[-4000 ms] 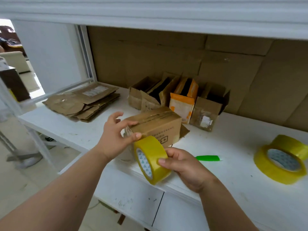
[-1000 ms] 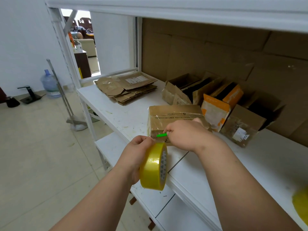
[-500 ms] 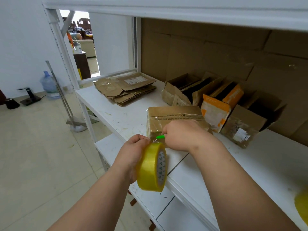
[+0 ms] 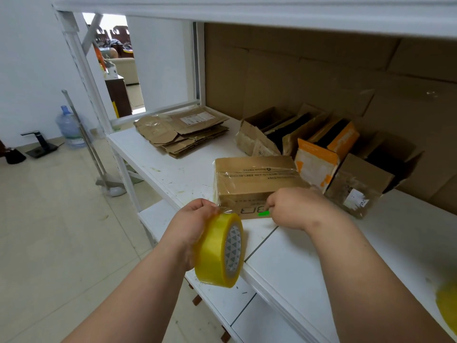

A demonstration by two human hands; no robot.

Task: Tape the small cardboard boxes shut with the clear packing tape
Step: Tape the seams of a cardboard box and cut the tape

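Box (image 4: 257, 184), closed, brown cardboard, sits on white counter (image 4: 309, 263) near its front edge, clear tape already across its top. Left hand (image 4: 195, 226) grips yellow-tinted tape roll (image 4: 220, 248) just in front of the box's left corner, short strip of tape running from roll to box. Right hand (image 4: 294, 209) is curled around a small green tool (image 4: 263, 213), tip against the box's front face. Behind the box: row of open small boxes (image 4: 321, 147) against a cardboard backing. Left-rear of the box: stack of flattened cartons (image 4: 183, 131). Far right of the box, second tape roll (image 4: 447, 308), blurred at frame edge.
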